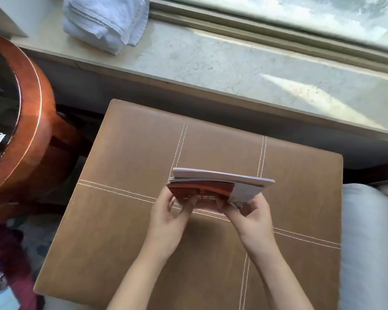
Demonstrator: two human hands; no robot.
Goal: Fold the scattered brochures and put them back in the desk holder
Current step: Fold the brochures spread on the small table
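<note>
Brochures [220, 184] pinched by both hands over ottoman [130, 153]; print illegible.

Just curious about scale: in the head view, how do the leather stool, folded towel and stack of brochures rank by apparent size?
1. leather stool, clearly largest.
2-3. folded towel and stack of brochures look about alike; the towel lies farther off and is cropped at the top, so no ranking.

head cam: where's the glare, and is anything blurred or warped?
Head view: daylight from the window washes out the top right and streaks the marble sill; same view, wide-angle stretch toward the edges looks mild; overall soft, print on the brochures unreadable; faint shadow on the ottoman beneath them.
</note>
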